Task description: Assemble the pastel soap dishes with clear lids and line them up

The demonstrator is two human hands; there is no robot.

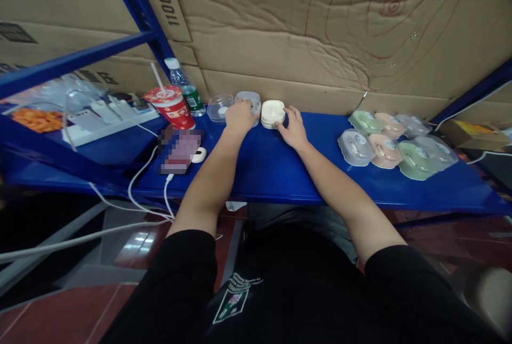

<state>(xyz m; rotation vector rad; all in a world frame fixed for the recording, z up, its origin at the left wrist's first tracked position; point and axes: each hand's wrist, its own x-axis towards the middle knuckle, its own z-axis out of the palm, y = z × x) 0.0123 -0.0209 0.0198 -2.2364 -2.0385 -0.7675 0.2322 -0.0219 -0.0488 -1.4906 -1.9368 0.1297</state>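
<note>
Near the back of the blue table, my left hand (240, 116) reaches down onto a grey translucent container (254, 100), its fingers bent at the rim. Part of that container is hidden beneath the hand. Left of it sits a clear round-cornered plastic piece (218, 111). A short stack of cream square dishes (273, 113) stands just to the right of the grey container. At the stack's right side is my right hand (294, 129), thumb and fingers spread apart and touching or almost touching its edge.
Several lidded boxes in grey (355, 146), peach (386, 150) and green (416, 160) stand at the right. On the left are a red cup (174, 109) with straw, a water bottle (188, 90), a phone (180, 152) with cable and a power strip (112, 125). Cardboard (256, 29) lines the back.
</note>
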